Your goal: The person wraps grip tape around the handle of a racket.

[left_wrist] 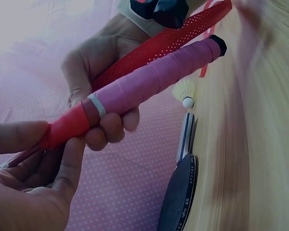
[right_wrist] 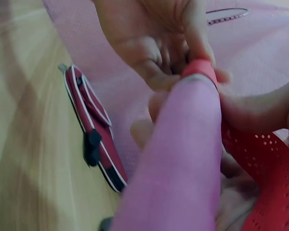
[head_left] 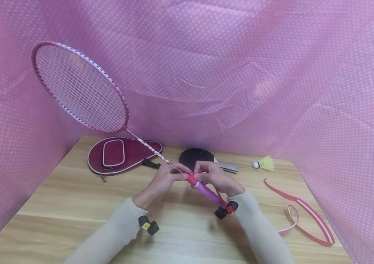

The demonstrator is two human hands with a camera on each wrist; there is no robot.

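Badminton racket (head_left: pixel 84 93) is held at centre frame over the bench (head_left: pixel 74 205), head up at upper left, handle (head_left: pixel 206 192) slanting down to the right. Left hand (head_left: pixel 165 181) pinches the top of the handle where the red grip tape (left_wrist: pixel 67 126) starts; right hand (head_left: pixel 216 178) curls round the handle just below, thumb on the tape edge. Loose red perforated tape runs back along the purple wrap in the left wrist view. Judgement: racket is light, with a stiff frame and thin shaft – best held by the handle; the tape is soft, stretchy, likely tacky. Behind the hands: maroon paddle case (head_left: pixel 121 156), table tennis paddle (head_left: pixel 196 157), yellow shuttlecock (head_left: pixel 264 164) at right, red-pink strip (head_left: pixel 305 214) at lower right. Paddle edge has small print – unreadable.
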